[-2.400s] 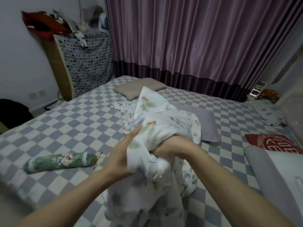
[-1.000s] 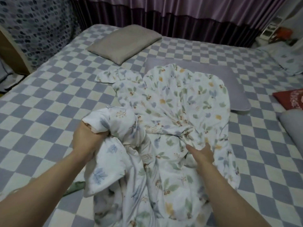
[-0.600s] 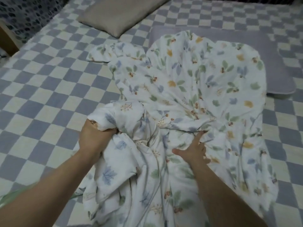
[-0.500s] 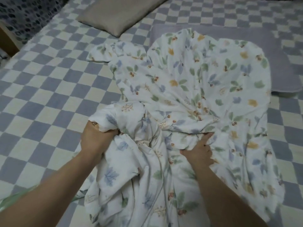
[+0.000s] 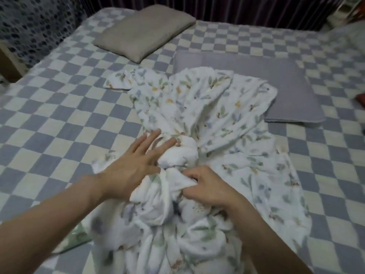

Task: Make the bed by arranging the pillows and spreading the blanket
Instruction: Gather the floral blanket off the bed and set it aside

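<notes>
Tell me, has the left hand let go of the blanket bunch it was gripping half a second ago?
Yes. The left hand now lies open, fingers spread, on the floral blanket, reaching toward the grey pillow rather than fisting cloth near the checkered sheet.

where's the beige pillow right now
The beige pillow lies at the upper left of the head view, on the far side of the checkered bed, beyond the crumpled floral blanket and left of the grey pillow.
</notes>
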The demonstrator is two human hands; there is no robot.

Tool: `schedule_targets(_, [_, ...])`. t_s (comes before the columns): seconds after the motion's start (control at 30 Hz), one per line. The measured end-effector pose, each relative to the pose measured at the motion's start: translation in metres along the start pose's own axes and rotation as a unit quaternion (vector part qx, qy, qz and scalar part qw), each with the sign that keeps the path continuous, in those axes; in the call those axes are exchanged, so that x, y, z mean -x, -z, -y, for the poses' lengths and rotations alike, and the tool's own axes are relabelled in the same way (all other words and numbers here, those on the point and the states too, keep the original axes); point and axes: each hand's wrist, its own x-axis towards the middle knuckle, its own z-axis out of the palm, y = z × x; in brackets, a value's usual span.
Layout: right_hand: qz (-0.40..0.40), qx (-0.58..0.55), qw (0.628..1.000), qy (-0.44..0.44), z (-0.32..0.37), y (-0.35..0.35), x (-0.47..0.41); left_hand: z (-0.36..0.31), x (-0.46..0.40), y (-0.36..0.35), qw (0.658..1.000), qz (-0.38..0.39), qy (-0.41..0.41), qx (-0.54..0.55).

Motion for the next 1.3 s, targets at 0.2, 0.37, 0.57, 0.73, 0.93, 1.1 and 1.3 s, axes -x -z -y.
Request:
schedule_targets(0.2, [0.055,0.059,0.996,0.027,0.002,-0.001,0.035,-0.021,0.007,-0.013,0.986,0.15,-0.072,-0.013])
schedule_targets(0.37, [-0.398,-0.181,0.861,-0.259,-0.112,0.041,0.046,-0.036,0.014,-0.031,0.958,0.092,0.18,0.205])
schedule_targets(0.57, [-0.486,-0.341,0.655,-0.467,-0.214,0.046,0.084,-0.038,0.016,-0.032,0.892,0.069,0.342,0.288])
schedule_targets(0.73, [-0.306,-0.301,0.797,-0.425,-0.178,0.015,0.032,-0.041,0.018,-0.033,0.807,0.018,0.471,0.355])
schedule_targets(0.93, [-0.375,-0.036,0.811,-0.448,-0.17,0.011,0.043,-0.034,0.037,-0.026,0.745,-0.071,0.52,0.413])
schedule_targets(1.1, [-0.245,-0.236,0.83,-0.442,-0.169,-0.014,0.042,-0.045,0.043,-0.032,0.693,-0.133,0.525,0.476])
schedule_targets(1.3, [-0.232,-0.582,0.765,-0.147,-0.069,-0.045,0.026,-0.061,0.033,0.0,0.589,-0.261,0.544,0.538])
